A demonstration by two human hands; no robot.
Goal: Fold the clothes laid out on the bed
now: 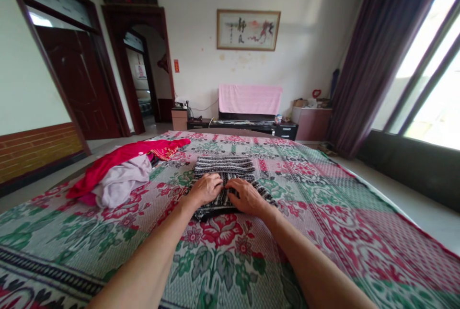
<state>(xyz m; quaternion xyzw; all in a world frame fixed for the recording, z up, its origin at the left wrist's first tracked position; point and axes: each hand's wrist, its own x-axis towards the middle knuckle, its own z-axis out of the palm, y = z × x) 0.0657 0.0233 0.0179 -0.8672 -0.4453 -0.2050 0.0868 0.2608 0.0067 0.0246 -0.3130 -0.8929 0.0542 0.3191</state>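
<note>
We're resting both hands (207,188) (246,196) on the striped knit (224,165) — ideally pressing evenly — though whether our grip is clenched, we cannot tell.

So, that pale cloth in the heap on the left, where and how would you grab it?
I'd pinch the bunched folds at the right end of the pale cloth, coming from the near right. That side faces open bedspread, and its raised creases should give fingers a grip; the red cloth crowds its far and left sides.
</note>
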